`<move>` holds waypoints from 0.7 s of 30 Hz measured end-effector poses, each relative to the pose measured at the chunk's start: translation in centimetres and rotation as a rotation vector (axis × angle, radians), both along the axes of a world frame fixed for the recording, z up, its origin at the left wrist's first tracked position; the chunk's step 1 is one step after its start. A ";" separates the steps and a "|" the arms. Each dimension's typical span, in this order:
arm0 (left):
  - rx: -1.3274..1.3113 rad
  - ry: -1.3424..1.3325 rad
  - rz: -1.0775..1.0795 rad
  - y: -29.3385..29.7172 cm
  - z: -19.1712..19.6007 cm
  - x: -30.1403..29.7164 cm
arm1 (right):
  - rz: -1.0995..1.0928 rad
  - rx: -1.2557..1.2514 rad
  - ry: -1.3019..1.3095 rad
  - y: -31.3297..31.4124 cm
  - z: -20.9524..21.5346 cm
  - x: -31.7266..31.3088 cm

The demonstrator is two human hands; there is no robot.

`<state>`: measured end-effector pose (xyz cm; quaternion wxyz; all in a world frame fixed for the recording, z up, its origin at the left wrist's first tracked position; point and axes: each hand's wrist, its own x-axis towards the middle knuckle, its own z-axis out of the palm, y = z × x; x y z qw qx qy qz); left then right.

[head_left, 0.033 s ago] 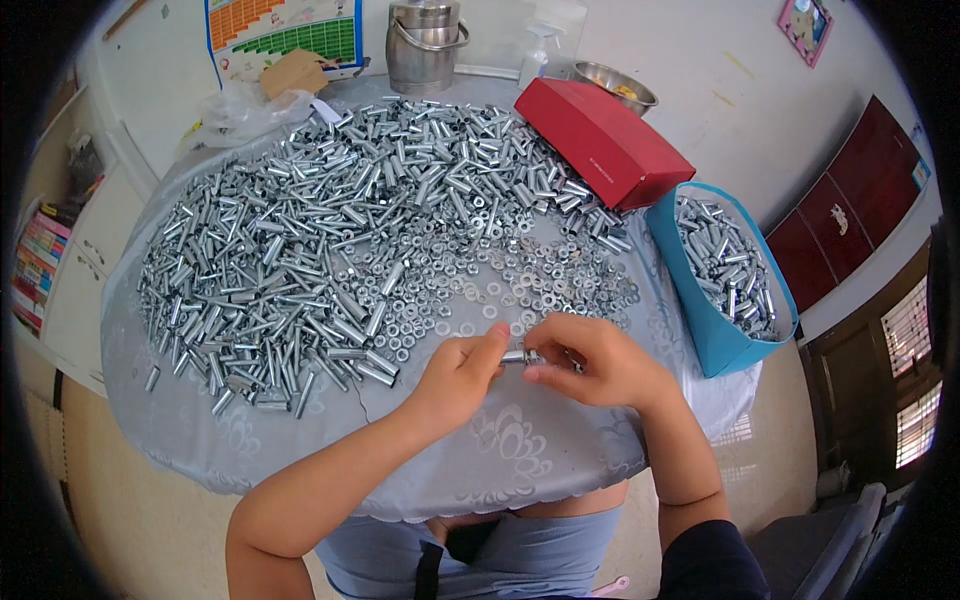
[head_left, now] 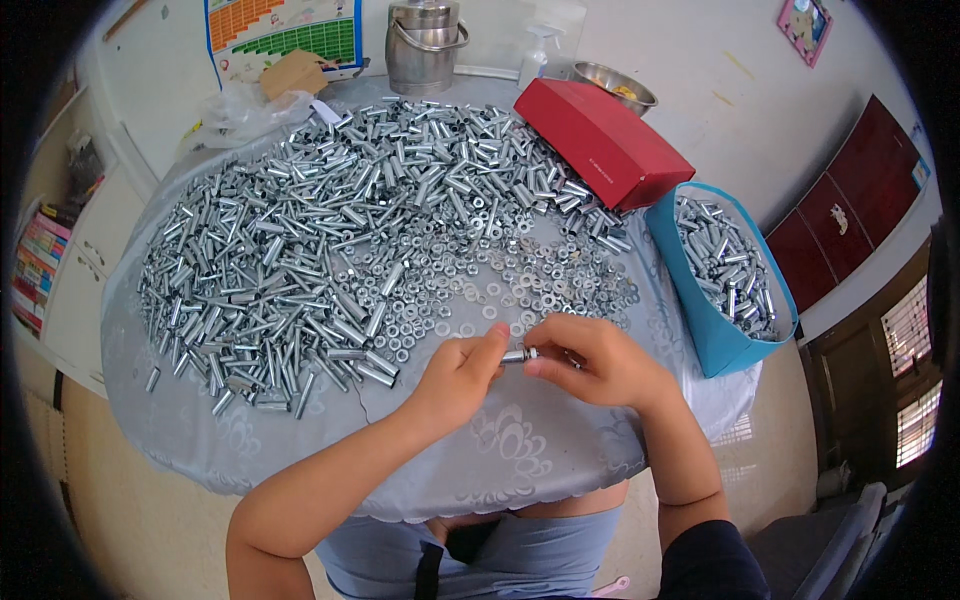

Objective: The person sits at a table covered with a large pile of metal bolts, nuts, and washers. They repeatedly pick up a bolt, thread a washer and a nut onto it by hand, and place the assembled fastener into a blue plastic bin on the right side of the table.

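Note:
In front of me, above the near part of the table, my left hand (head_left: 462, 372) is closed around a shiny metal sleeve anchor (head_left: 514, 356), whose end points right. The thumb and forefinger of my right hand (head_left: 590, 362) pinch at that end, where a small ring-like piece, a washer or nut, shows. Some small metal pieces (head_left: 574, 364) appear under the curled fingers of my right hand, mostly hidden. Just beyond my hands lie loose washers and nuts (head_left: 440, 290). A large heap of metal sleeves and bolts (head_left: 270, 250) spreads to the left and far side.
A grey patterned cloth covers the table (head_left: 480, 470). On the right stands a blue fabric bin (head_left: 735, 350) full of metal anchors. A red box (head_left: 610, 140) lies behind the heap. Farther back are a steel pail (head_left: 424, 55), a spray bottle (head_left: 535, 60) and a metal bowl (head_left: 640, 98).
My right fingertips have shifted slightly at the end of the sleeve anchor. My left hand and the heaps look the same.

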<state>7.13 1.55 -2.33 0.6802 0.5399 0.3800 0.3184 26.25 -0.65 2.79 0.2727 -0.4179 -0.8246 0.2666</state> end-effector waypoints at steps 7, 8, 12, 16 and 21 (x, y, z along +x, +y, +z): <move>-0.005 0.006 0.004 -0.1 -0.1 0.1 | 0.001 0.009 -0.048 0.0 0.0 0.2; -0.012 0.002 -0.001 -0.1 -0.1 0.1 | 0.040 0.076 -0.041 0.2 -0.3 0.3; 0.004 0.019 0.009 -0.3 0.0 0.1 | -0.014 -0.087 -0.063 -0.3 0.7 0.1; 0.026 -0.057 0.006 -0.4 0.1 0.4 | 0.015 -0.048 -0.003 0.2 -0.4 0.3; 0.030 -0.020 0.035 -0.3 0.0 0.2 | -0.044 -0.106 0.019 -0.3 0.6 -0.7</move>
